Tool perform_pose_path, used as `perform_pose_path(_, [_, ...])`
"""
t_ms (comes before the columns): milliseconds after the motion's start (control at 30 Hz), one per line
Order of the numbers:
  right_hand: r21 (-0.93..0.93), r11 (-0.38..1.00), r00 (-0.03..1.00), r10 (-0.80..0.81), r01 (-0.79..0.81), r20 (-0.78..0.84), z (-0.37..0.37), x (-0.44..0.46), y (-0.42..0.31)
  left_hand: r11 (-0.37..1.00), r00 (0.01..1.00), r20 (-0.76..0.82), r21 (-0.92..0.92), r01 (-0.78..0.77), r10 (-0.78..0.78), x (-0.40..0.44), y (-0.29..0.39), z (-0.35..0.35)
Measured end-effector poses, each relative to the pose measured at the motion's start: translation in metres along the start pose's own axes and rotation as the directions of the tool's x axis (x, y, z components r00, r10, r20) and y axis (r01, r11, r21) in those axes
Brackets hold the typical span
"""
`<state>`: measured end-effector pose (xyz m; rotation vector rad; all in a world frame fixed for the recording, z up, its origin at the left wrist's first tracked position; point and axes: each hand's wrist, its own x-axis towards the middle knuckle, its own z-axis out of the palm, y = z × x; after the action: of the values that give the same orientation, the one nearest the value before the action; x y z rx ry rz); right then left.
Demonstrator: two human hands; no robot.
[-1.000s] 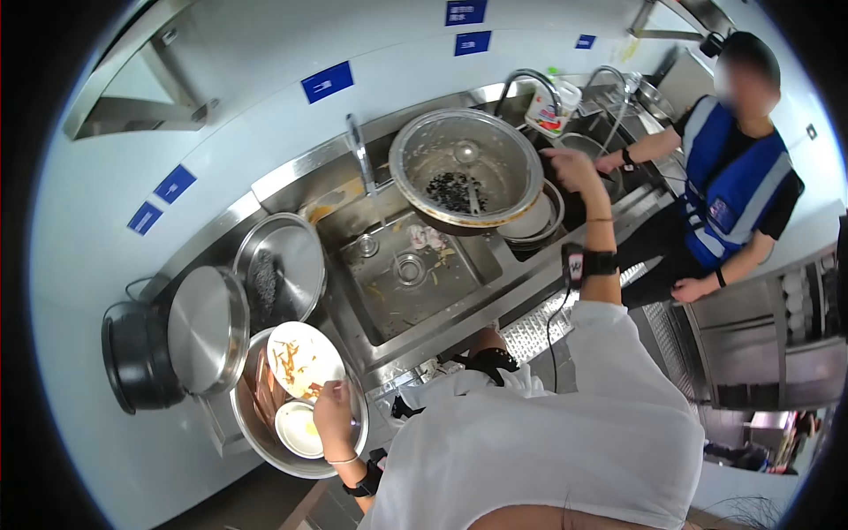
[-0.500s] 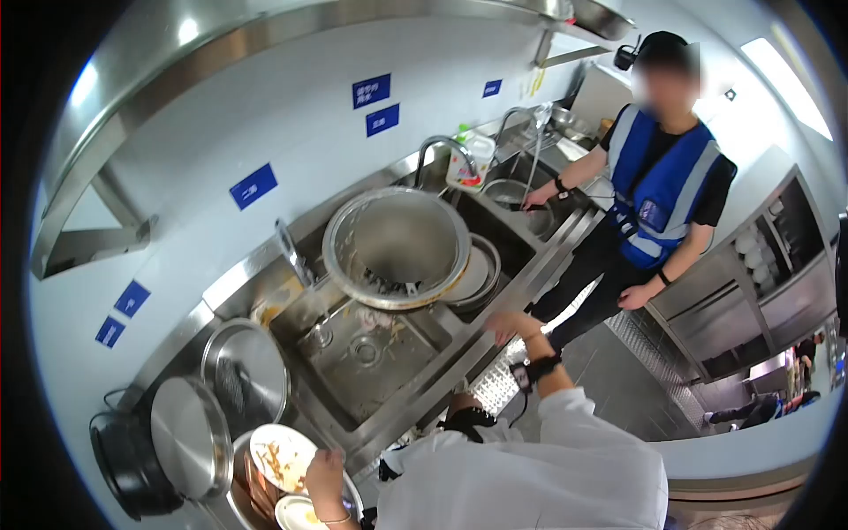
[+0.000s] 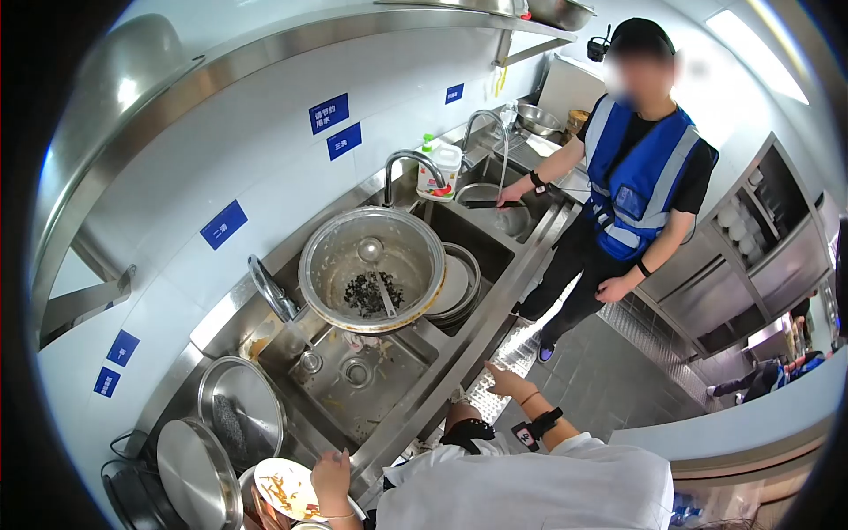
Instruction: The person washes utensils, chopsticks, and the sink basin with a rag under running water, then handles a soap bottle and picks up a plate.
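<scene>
My left hand point(image 3: 332, 481) is closed on the edge of a white plate point(image 3: 287, 488) with orange food scraps, above a large metal basin at the bottom left. Out over the front of the sink, my right hand point(image 3: 511, 382) holds nothing visible, its fingers apart. A big metal pot point(image 3: 322, 265) rests across the sink edge, tilted, with a ladle point(image 3: 385, 294) and dark scraps inside. Below it, the sink basin point(image 3: 353, 411) has food bits around its drain. Beside the pot are stacked round pans point(image 3: 464, 287), partly hidden behind it.
A person in a blue vest point(image 3: 638, 177) stands at the far right sink, one hand on a dark handle. Metal lids point(image 3: 199, 473) and a black pot point(image 3: 141, 499) are at left. A detergent bottle point(image 3: 439, 174) stands behind the pot; a metal shelf point(image 3: 291, 44) overhangs.
The view has swung up and right. My right hand has dropped from beside the pot to the sink's front. My left hand still holds the plate.
</scene>
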<state>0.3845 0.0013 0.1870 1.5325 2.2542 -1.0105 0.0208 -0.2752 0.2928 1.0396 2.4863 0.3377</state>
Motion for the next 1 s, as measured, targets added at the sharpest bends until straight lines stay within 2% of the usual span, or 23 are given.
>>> perform_pose_path(67, [-0.078,0.995,0.998,0.056,-0.055,0.011,0.002,-0.009,0.01,0.999,0.999,0.0,-0.015,-0.038,0.038,0.006,-0.001,0.002])
perform_pose_path(200, [0.081,0.975,0.977,0.203,-0.208,0.064,-0.007,-0.026,0.014,1.0,1.0,0.015,-0.027,-0.014,0.014,0.013,0.011,-0.007])
perform_pose_path(300, [0.134,0.947,0.955,0.297,-0.291,-0.025,0.005,-0.025,0.035,1.0,0.998,0.054,0.005,0.016,-0.016,0.02,0.012,-0.006])
perform_pose_path(367, [0.219,0.903,0.926,0.378,-0.37,0.006,0.003,-0.027,0.038,1.0,0.997,0.079,0.018,0.02,-0.021,0.023,0.013,-0.006])
perform_pose_path(400, [0.164,0.934,0.941,0.332,-0.317,-0.071,0.012,-0.022,0.049,1.0,0.996,0.086,0.012,0.011,-0.012,0.025,0.014,-0.006])
perform_pose_path(533, [0.155,0.929,0.934,0.351,-0.337,-0.072,0.007,-0.017,0.065,1.0,0.992,0.124,0.021,-0.004,0.002,0.043,0.018,0.002])
perform_pose_path(667, [0.163,0.944,0.938,0.311,-0.287,-0.153,-0.002,-0.013,0.067,1.0,0.995,0.103,0.027,-0.005,0.002,0.056,0.027,0.008])
perform_pose_path(800, [0.196,0.933,0.945,0.321,-0.303,-0.067,-0.036,-0.021,0.041,0.998,0.991,0.128,0.063,0.02,-0.028,0.065,0.041,0.017])
perform_pose_path(933, [0.293,0.91,0.945,0.323,-0.294,-0.055,-0.039,-0.011,0.051,0.998,0.989,0.14,0.049,0.037,-0.043,0.066,0.054,0.02])
perform_pose_path(1000, [0.282,0.91,0.943,0.33,-0.303,-0.05,-0.042,-0.004,0.056,0.997,0.989,0.14,0.053,0.049,-0.056,0.067,0.058,0.024])
